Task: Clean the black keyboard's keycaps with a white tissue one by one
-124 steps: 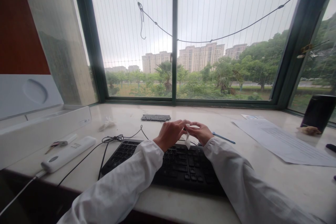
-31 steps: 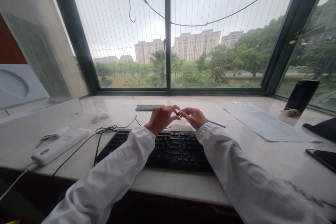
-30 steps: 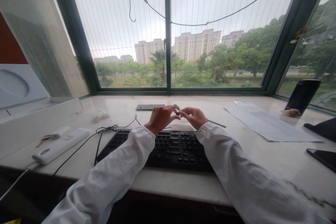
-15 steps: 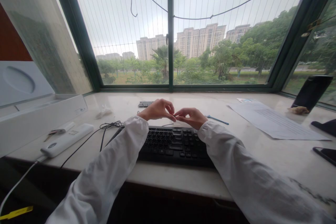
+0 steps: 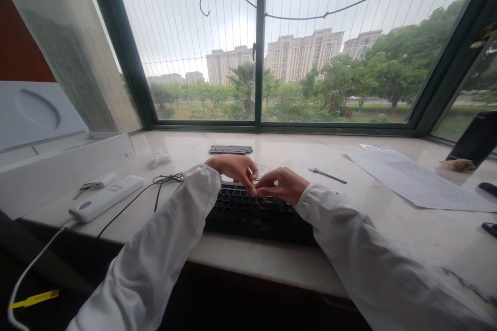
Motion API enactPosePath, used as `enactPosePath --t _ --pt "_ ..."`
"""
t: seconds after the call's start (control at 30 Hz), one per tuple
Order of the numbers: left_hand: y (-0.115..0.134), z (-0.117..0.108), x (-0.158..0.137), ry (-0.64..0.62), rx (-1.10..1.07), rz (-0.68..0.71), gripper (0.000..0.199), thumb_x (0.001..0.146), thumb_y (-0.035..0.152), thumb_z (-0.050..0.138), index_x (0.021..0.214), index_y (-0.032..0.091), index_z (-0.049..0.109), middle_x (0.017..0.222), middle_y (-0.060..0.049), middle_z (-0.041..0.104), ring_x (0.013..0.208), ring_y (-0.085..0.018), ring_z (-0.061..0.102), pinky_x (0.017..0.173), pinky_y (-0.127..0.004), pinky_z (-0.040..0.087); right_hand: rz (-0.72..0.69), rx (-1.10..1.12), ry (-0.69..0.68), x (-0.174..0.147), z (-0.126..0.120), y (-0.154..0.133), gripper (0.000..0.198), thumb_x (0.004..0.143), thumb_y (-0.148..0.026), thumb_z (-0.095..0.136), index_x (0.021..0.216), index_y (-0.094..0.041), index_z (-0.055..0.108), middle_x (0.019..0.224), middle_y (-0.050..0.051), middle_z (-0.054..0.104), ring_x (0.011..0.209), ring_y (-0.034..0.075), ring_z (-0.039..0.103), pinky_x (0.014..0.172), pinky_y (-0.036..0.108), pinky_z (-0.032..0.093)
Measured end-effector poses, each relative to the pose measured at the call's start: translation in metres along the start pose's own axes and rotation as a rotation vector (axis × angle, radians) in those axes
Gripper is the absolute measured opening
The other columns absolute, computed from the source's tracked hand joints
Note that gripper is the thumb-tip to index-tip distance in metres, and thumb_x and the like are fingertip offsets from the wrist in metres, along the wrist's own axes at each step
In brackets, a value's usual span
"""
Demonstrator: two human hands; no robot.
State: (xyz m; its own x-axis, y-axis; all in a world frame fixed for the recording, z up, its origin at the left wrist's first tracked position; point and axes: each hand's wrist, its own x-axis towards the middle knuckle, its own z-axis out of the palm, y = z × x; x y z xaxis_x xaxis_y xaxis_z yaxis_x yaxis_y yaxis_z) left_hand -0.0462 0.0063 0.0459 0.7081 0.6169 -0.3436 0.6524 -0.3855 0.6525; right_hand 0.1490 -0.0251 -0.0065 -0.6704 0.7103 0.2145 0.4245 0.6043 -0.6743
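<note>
Fingers of the left hand (image 5: 232, 166) and right hand (image 5: 285, 185) come tip to tip above the black keyboard (image 5: 238, 205); how tightly each pinch closes, and whether it grips anything small, cannot be told. The keyboard lies on the pale counter (image 5: 248, 256), close to its front edge, below the hands.

Past it sits a grey block of keys (image 5: 231, 150), with a blue stick (image 5: 330, 176) lying to the right and a printed sheet (image 5: 411, 178) farther over. On the left are a knotted black cable (image 5: 169, 179), a white power strip or similar device (image 5: 108, 199) (its exact kind is unclear) and a long white box (image 5: 66, 163). The left sleeve (image 5: 163, 232) and right sleeve (image 5: 357, 232) cover the keyboard's two ends, while the hands block part of its far side.

Both forearms slant inward from the near corners; the left wrist bends so its fingers angle down and right, and the right hand's fingers point left. The keyboard faces keys up, its long axis running left to right, roughly along the window (image 5: 258, 51).
</note>
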Motion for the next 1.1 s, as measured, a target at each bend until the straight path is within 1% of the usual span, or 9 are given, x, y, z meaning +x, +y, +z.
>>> enactPosePath --t 0.1,0.2,0.27,0.4,0.53,0.67,0.87,1.0,1.1 --pt "-0.001 -0.002 0.000 -0.004 -0.007 0.008 0.035 0.050 0.038 0.085 0.064 0.019 0.060 0.061 0.004 0.062 0.049 -0.007 0.046 0.042 -0.020 0.028 0.012 0.002 -0.023 0.000 -0.001 -0.001 0.032 0.078 -0.046 0.064 0.080 -0.018 0.077 0.062 0.001 0.070 0.055 0.011 0.053 0.053 0.021 0.037" --pt "-0.001 -0.004 -0.002 -0.073 0.032 -0.012 0.029 0.052 0.040 0.084 0.071 0.021 0.071 0.067 0.002 0.067 0.053 -0.009 0.050 0.043 -0.019 0.031 0.058 0.002 -0.066 -0.001 0.000 -0.004 0.033 0.076 -0.048 0.065 0.081 -0.018 0.078 0.056 0.000 0.067 0.049 0.010 0.050 0.047 0.021 0.033" --pt "0.000 -0.005 -0.004 -0.107 0.084 -0.043 0.028 0.055 0.042 0.082 0.074 0.023 0.075 0.066 0.001 0.068 0.053 -0.010 0.051 0.043 -0.020 0.032 0.076 -0.022 -0.094 -0.002 0.002 -0.006 0.031 0.075 -0.046 0.066 0.082 -0.018 0.078 0.052 -0.001 0.065 0.045 0.009 0.048 0.045 0.021 0.031" --pt "-0.002 -0.005 -0.004 -0.165 0.178 -0.095 0.024 0.057 0.044 0.081 0.072 0.025 0.078 0.059 0.001 0.066 0.048 -0.009 0.045 0.042 -0.021 0.031 0.067 -0.088 -0.117 -0.002 0.009 -0.010 0.025 0.076 -0.041 0.066 0.084 -0.021 0.078 0.048 -0.003 0.063 0.045 0.010 0.053 0.046 0.021 0.034" --pt "-0.001 -0.001 -0.003 -0.196 0.196 -0.113 0.023 0.053 0.040 0.084 0.069 0.025 0.078 0.056 0.002 0.064 0.046 -0.009 0.041 0.040 -0.021 0.027 0.023 -0.209 -0.104 -0.003 0.016 -0.013 0.019 0.075 -0.039 0.069 0.082 -0.025 0.078 0.047 -0.004 0.062 0.046 0.011 0.055 0.049 0.022 0.035" --pt "0.001 0.005 0.000 -0.187 0.169 -0.120 0.023 0.049 0.040 0.085 0.066 0.026 0.078 0.057 0.002 0.066 0.049 -0.011 0.045 0.041 -0.022 0.028 -0.035 -0.366 -0.051 -0.003 0.019 -0.015 0.015 0.073 -0.039 0.071 0.081 -0.028 0.079 0.055 -0.003 0.066 0.051 0.010 0.056 0.054 0.022 0.036" --pt "-0.003 0.009 0.006 -0.187 0.238 -0.111 0.024 0.050 0.045 0.083 0.067 0.028 0.078 0.055 0.003 0.063 0.051 -0.011 0.044 0.042 -0.021 0.028 -0.065 -0.456 -0.054 -0.005 0.020 -0.016 0.011 0.073 -0.039 0.073 0.078 -0.031 0.078 0.055 -0.004 0.065 0.055 0.012 0.059 0.067 0.027 0.039" --pt "-0.003 0.010 0.007 -0.188 0.293 -0.109 0.025 0.053 0.045 0.081 0.071 0.028 0.079 0.056 0.003 0.061 0.053 -0.010 0.043 0.044 -0.021 0.029 -0.074 -0.511 -0.044 -0.006 0.021 -0.020 0.010 0.072 -0.040 0.074 0.077 -0.031 0.077 0.057 -0.004 0.067 0.059 0.013 0.061 0.079 0.032 0.037" --pt "0.000 0.009 0.007 -0.216 0.317 -0.129 0.033 0.053 0.046 0.081 0.079 0.027 0.079 0.060 0.004 0.061 0.058 -0.011 0.044 0.047 -0.019 0.031 -0.072 -0.532 -0.049 -0.008 0.021 -0.024 0.011 0.073 -0.040 0.073 0.076 -0.030 0.076 0.059 -0.004 0.068 0.062 0.014 0.062 0.084 0.035 0.035"
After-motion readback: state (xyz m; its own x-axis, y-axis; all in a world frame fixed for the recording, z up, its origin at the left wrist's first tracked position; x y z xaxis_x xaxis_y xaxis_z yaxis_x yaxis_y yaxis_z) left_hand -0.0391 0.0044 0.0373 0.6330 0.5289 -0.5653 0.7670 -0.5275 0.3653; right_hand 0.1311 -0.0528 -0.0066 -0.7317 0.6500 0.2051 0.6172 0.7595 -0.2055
